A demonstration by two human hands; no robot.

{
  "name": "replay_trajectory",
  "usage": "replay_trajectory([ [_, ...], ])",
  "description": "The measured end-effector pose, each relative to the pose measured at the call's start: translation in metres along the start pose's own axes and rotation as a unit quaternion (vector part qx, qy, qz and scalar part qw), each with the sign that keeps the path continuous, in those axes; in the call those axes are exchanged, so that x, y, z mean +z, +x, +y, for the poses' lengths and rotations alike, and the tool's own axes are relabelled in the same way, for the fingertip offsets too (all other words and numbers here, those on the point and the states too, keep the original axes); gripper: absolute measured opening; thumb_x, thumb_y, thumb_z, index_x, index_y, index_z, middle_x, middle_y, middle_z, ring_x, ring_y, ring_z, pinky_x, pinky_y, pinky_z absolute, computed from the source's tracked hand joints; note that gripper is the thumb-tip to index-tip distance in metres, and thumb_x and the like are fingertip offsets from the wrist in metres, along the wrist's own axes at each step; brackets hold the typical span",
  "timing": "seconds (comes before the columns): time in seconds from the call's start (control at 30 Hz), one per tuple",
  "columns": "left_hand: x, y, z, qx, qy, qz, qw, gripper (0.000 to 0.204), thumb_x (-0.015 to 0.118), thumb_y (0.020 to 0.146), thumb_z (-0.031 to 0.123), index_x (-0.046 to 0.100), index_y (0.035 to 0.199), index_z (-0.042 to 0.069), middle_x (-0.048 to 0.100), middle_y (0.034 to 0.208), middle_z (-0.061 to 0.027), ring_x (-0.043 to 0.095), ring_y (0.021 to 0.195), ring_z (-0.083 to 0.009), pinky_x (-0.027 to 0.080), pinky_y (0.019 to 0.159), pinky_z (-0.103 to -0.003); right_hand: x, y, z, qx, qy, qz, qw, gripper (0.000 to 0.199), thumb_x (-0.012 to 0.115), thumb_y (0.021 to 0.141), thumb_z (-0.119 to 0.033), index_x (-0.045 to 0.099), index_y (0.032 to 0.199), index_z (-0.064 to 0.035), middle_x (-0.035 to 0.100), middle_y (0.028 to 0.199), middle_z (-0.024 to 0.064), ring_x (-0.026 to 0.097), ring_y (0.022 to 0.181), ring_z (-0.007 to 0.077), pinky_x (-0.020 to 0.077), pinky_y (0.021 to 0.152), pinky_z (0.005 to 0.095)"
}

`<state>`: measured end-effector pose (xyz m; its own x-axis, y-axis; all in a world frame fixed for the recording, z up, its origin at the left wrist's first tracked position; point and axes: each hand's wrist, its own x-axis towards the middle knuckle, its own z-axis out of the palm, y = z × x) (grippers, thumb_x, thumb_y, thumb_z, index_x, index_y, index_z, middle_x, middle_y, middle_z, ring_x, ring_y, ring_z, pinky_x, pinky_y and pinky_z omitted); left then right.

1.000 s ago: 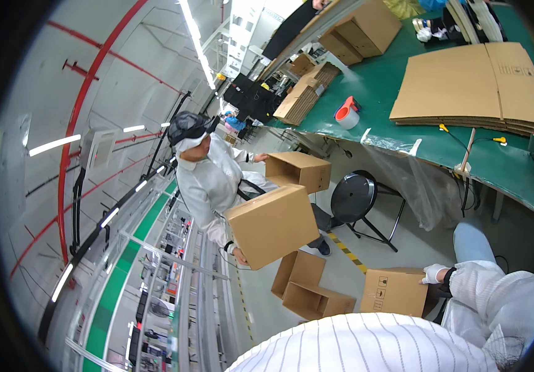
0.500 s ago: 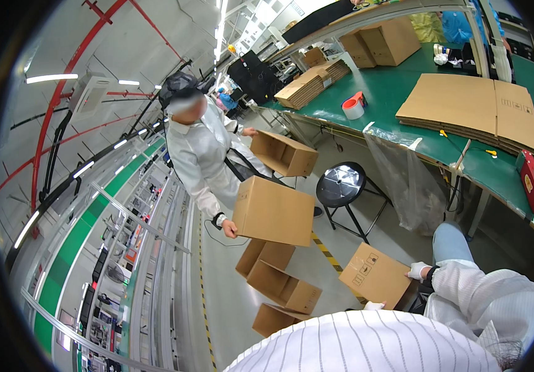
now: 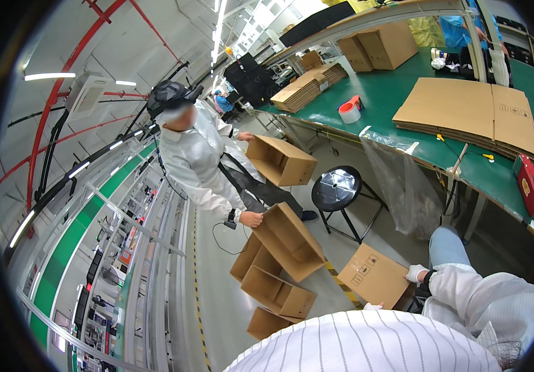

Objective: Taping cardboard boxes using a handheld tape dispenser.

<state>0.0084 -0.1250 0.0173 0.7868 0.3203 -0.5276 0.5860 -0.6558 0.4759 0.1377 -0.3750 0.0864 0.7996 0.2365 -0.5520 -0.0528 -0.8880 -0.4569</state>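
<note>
Co-worker in white coat [image 3: 195, 164] at left holds two open cartons [image 3: 289, 242]. Stacked open boxes [image 3: 270, 291] on the floor below. Left hand [image 3: 372, 306] barely visible at the flat carton [image 3: 375, 282], grip unclear. Right hand [image 3: 414, 273], gloved, fingers closed on carton's right edge. Green table [image 3: 397, 93] beyond.

flat brown carton [image 3: 375, 282], tilted, seemingly near floor
</note>
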Motion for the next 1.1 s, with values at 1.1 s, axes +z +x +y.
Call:
replay_trajectory([
  [1.1, -0.006, -0.008, -0.006, -0.02, -0.125, -0.042, 0.991, 0.048, 0.077, 0.076, 0.038, 0.062, 0.097, -0.003, 0.069, 0.088, -0.0153, 0.065, 0.071, -0.0229, 0.05, 0.063, -0.035, -0.009, -0.012, -0.012, -0.018, -0.028, -0.008, 0.999, 0.057, 0.06, 0.083, -0.05, 0.066, 0.107, 0.0019, 0.063, 0.111, 0.0239, 0.06, 0.107, 0.037, 0.0487, 0.091, 0.041],
])
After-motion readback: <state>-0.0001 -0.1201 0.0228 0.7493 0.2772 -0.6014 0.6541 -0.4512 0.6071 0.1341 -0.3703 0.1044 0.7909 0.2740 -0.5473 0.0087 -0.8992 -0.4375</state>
